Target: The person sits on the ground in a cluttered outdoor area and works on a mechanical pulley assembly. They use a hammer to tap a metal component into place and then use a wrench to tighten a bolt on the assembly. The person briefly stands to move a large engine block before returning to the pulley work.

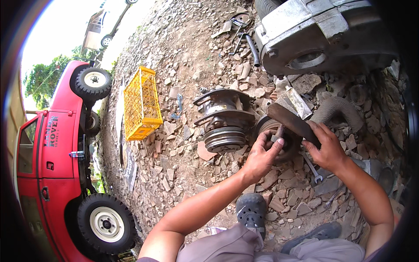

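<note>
My left hand (262,153) pinches a short rusty bolt (280,131) between thumb and fingers, with its thicker end at the fingertips. Just beside it, my right hand (326,146) is wrapped round a dark brown, slightly curved bar (293,122). The bar's far end slants up and left, passing above the bolt; I cannot tell whether the two touch. Under both hands lies a round grooved pulley (264,125), partly hidden by them. To its left sits a compressor-like unit (224,109) in a dark bracket, with a grooved pulley wheel (224,139) on its near end.
A wrench (312,168) lies on the rubble below my right hand. Beyond are a grey hose (338,111), a white tube (298,101), a dark metal bar (252,50) and a large metal housing (323,39). Leftward stand a yellow crate (143,105) and a red vehicle (59,153).
</note>
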A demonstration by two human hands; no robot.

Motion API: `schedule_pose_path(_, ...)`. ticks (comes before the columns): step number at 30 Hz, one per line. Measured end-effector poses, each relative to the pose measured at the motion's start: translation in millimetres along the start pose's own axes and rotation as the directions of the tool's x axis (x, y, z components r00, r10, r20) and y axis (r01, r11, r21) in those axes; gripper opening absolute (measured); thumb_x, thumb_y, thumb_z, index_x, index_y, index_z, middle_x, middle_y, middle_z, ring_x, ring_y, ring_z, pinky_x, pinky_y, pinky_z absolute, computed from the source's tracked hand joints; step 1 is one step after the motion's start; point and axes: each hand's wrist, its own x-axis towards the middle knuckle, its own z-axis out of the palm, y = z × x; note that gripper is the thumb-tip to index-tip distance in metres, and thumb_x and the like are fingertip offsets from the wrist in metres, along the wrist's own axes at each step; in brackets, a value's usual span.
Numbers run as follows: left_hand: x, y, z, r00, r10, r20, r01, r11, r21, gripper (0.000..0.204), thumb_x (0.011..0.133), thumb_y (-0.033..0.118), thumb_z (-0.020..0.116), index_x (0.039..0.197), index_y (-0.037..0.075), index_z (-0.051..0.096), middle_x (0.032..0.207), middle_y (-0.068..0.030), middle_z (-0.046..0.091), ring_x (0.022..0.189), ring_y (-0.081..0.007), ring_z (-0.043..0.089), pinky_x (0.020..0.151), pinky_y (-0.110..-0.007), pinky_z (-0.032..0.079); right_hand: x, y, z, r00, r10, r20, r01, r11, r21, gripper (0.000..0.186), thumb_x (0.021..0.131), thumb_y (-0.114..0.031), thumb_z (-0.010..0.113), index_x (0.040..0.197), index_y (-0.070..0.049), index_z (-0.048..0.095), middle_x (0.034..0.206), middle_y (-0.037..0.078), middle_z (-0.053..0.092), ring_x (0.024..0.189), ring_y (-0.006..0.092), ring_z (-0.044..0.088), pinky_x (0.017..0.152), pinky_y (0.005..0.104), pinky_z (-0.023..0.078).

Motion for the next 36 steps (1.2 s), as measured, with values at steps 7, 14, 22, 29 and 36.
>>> schedule_pose_path(7, 10, -15, -13, 1.000, -0.026, 0.003, 0.026, 0.995, -0.096, 0.051, 0.093, 0.029, 0.063, 0.133, 0.005, 0.042, 0.103, -0.0025, 0.058, 0.085, -0.0095, 0.057, 0.073, -0.025, 0.049, -6, 4, -5, 0.999, -0.026, -0.033, 0.026, 1.000, -0.017, 0.047, 0.080, -0.005, 0.066, 0.124, 0.005, 0.050, 0.112, 0.024, 0.057, 0.101, 0.0410, 0.058, 0.087, 0.0417, 0.047)
schedule_pose_path(14, 16, -21, -8, 0.998, 0.052, 0.029, -0.051, 0.998, -0.047, 0.053, 0.093, 0.028, 0.063, 0.135, 0.005, 0.040, 0.109, -0.0034, 0.059, 0.091, -0.0085, 0.054, 0.073, -0.025, 0.047, -8, 8, 2, 1.000, 0.000, -0.008, -0.001, 1.000, -0.019, 0.050, 0.081, -0.003, 0.063, 0.127, 0.005, 0.047, 0.117, 0.025, 0.053, 0.107, 0.0421, 0.054, 0.093, 0.0425, 0.043)
schedule_pose_path(22, 0, -20, 0, 0.999, -0.037, -0.017, 0.035, 0.991, -0.126, 0.048, 0.093, 0.038, 0.061, 0.123, 0.001, 0.054, 0.091, -0.0010, 0.061, 0.076, -0.0061, 0.052, 0.061, -0.023, 0.044, -9, 0, 10, 0.999, -0.008, 0.038, 0.006, 0.998, 0.056, 0.047, 0.086, -0.012, 0.061, 0.127, 0.007, 0.047, 0.119, 0.026, 0.052, 0.111, 0.0416, 0.052, 0.096, 0.0452, 0.039)
schedule_pose_path(29, 20, -28, 9, 0.999, 0.035, -0.039, -0.042, 0.984, -0.174, 0.034, 0.094, 0.035, 0.060, 0.114, 0.007, 0.062, 0.085, 0.0010, 0.059, 0.071, -0.0043, 0.051, 0.055, -0.023, 0.044, -42, 68, 7, 0.989, 0.149, 0.019, -0.149, 0.989, 0.005, 0.051, 0.087, -0.012, 0.062, 0.131, 0.006, 0.044, 0.127, 0.026, 0.049, 0.121, 0.0399, 0.045, 0.104, 0.0458, 0.032)
schedule_pose_path(36, -1, 1, 8, 0.995, -0.067, -0.072, 0.053, 0.980, -0.190, 0.027, 0.096, 0.035, 0.057, 0.106, 0.010, 0.063, 0.080, 0.0023, 0.055, 0.066, -0.0057, 0.053, 0.052, -0.022, 0.046, -10, 10, 4, 0.999, -0.008, 0.035, 0.006, 0.998, 0.055, 0.044, 0.082, -0.007, 0.062, 0.122, 0.005, 0.050, 0.110, 0.024, 0.056, 0.100, 0.0434, 0.055, 0.089, 0.0433, 0.044)
